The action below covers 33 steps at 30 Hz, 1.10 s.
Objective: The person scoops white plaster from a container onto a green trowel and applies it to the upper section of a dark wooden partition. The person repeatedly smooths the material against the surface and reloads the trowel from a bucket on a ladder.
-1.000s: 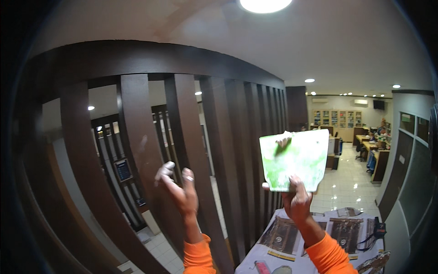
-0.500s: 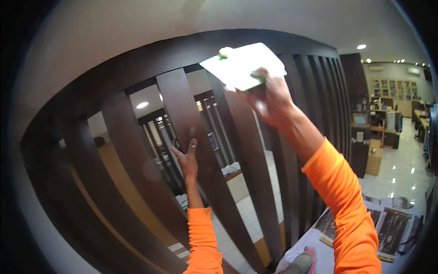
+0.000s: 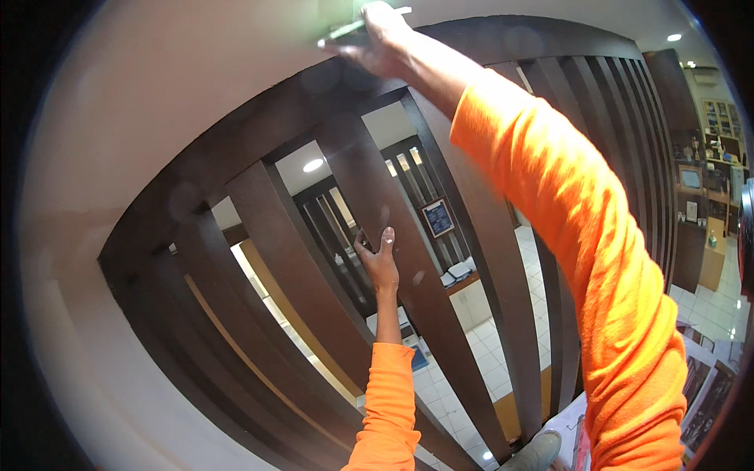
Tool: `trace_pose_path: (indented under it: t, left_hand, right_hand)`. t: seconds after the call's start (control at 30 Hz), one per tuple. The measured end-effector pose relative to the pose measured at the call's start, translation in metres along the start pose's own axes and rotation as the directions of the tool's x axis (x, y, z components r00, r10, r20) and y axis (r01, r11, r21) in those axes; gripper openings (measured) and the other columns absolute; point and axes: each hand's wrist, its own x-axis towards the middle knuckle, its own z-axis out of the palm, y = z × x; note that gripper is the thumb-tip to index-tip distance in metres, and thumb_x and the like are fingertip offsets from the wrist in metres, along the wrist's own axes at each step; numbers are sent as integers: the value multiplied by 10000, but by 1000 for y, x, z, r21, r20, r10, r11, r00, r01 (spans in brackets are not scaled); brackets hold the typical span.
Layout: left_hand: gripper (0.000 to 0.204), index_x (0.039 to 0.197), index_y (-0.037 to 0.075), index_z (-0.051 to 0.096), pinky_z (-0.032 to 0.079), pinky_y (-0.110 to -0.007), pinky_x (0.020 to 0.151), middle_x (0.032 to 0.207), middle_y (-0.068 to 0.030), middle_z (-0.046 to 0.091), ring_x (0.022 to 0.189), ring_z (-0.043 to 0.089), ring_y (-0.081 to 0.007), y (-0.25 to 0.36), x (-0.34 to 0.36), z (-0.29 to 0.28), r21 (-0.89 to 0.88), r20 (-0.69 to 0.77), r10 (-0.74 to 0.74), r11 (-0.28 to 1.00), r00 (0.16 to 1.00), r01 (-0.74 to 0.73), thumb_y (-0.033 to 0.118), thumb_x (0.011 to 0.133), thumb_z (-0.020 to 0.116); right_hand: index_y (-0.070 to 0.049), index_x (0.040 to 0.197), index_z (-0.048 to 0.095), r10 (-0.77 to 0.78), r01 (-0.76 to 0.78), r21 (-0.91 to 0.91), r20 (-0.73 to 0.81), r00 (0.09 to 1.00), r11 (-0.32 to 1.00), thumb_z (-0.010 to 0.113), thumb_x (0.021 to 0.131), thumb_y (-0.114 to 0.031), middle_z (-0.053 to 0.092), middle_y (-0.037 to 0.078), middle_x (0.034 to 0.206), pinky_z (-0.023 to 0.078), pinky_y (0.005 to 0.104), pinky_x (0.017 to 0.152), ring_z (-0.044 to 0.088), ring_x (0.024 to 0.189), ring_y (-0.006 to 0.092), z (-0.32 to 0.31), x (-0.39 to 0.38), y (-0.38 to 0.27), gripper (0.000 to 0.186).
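Observation:
High at the upper edge, my right hand (image 3: 382, 41) grips a thin, flat, pale-green plate (image 3: 348, 30). It is seen nearly edge-on, close against the pale ceiling (image 3: 236, 59); whether it touches cannot be made out. My left hand (image 3: 382, 263) holds the edge of a dark brown upright slat (image 3: 357, 161), thumb on its front and the other fingers reaching round the side. Pale smudges show on the slat by this hand. Both arms wear orange sleeves.
A dark brown beam (image 3: 196, 149) runs along the top of the slatted partition. Below on the right, a shoe (image 3: 540, 451) stands on a pale covered surface (image 3: 567, 414). Beyond the slats are a tiled floor (image 3: 495, 357) and a framed board (image 3: 437, 217). Shelves (image 3: 689, 180) stand far right.
My right hand has gone up and left with the plate, from in front of the beam to the ceiling, and the plate has turned edge-on. My left hand stays on the slat; the view has shifted.

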Motion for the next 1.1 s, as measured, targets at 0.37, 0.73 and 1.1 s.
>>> trace_pose_path:
  t: [0.37,0.73,1.1]
  left_hand:
    - [840,1404,-58,370,351,-390,1093,1346,-190,504,1262,485,-287,-18,5,-8,53,19,-27,998,999,26,480,880,747]
    - [853,1431,-69,351,367,-373,1084,1358,-209,514,1262,495,-273,-21,5,-4,-56,63,53,997,997,-49,455,888,748]
    - [869,1453,-73,323,393,-357,1063,1350,-188,508,1262,499,-269,-10,5,4,-56,85,-70,996,994,75,434,893,752]
  right_hand:
    - [14,1195,612,282,-133,498,-237,930,857,702,893,-123,671,177,1159,570,341,934,647,1094,261,-49,-3,-50,344]
    - [16,1224,436,607,-74,973,193,771,-217,400,928,-47,532,238,1259,569,604,958,584,1154,380,50,2,39,304]
    - [25,1232,467,393,-126,986,75,916,107,404,959,-72,531,238,1288,571,574,977,589,1170,368,-46,56,10,297]
